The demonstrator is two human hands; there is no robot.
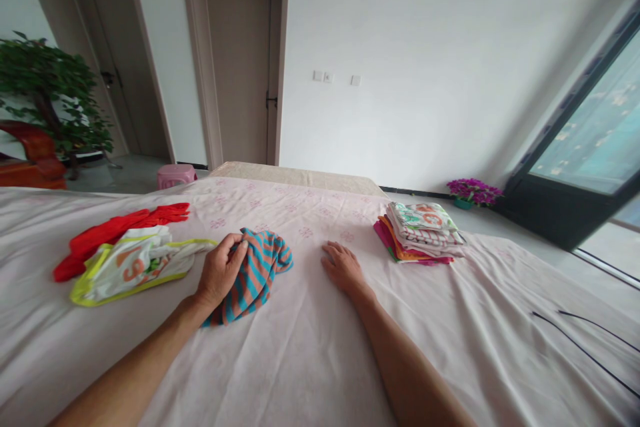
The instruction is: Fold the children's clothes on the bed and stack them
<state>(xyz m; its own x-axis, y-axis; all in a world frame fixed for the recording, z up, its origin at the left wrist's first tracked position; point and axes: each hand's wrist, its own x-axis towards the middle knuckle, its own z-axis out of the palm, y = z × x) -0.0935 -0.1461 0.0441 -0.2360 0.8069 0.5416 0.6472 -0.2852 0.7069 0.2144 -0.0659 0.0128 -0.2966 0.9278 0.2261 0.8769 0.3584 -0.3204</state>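
Observation:
A crumpled cloth garment with blue and brown stripes lies in front of me. My left hand pinches its upper left edge between thumb and fingers. To its right, my right hand rests flat on the pale pink sheet, fingers stretched out and holding nothing. Left of the striped garment is a white printed cloth with yellow-green trim, and its far end reaches close to my left hand. Behind that cloth lies a red garment. A stack of folded clothes sits beyond my right hand.
Two thin black cords lie at the right. Past the far edge of the sheet stand a pink stool, a leafy potted plant and purple flowers. A white wall with doors is behind.

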